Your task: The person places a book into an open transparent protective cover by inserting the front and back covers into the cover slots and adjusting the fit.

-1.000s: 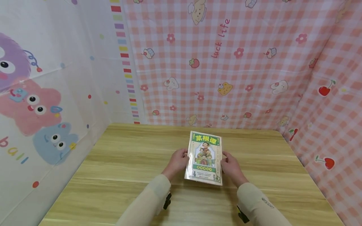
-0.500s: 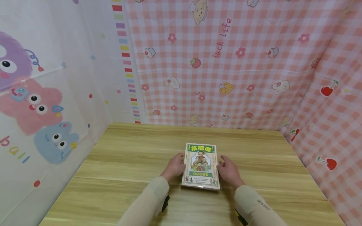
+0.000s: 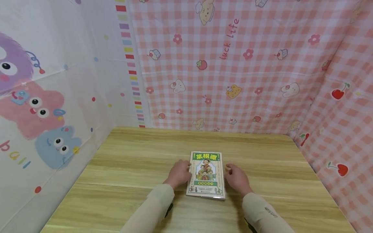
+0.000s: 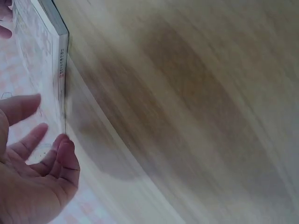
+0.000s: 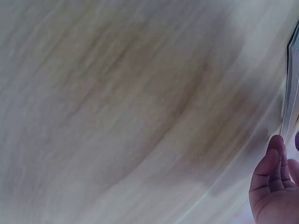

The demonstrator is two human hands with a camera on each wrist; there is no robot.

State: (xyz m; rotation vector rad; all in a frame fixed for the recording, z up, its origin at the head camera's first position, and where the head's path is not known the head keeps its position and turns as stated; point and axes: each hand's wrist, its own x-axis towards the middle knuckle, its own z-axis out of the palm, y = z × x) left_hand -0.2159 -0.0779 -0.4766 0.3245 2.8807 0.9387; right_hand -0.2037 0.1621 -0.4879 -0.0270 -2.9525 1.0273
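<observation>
A thin paperback book [image 3: 205, 176] with a green title band and cartoon figures on its cover lies face up on the wooden table. Along its left edge is my left hand [image 3: 178, 174], fingers loosely bent. The left wrist view shows that hand's fingertips [image 4: 65, 142] at the spine [image 4: 62, 70], with the thumb lifted off the cover. On the other side, my right hand [image 3: 237, 179] is loosely curved beside the book's right edge. In the right wrist view its fingertips [image 5: 276, 141] are by the page edge [image 5: 290, 88]; the thumb is mostly cut off.
The wooden table [image 3: 134, 155] extends around the book on all sides. Pink checked cloth [image 3: 215, 77] hangs behind and at the right. White cloth with cartoon prints [image 3: 84, 81] hangs at the left.
The book has come down, from held tilted in both hands to flat on the table, slightly nearer me. Both hands have loosened from its edges; the right one has drawn slightly away.
</observation>
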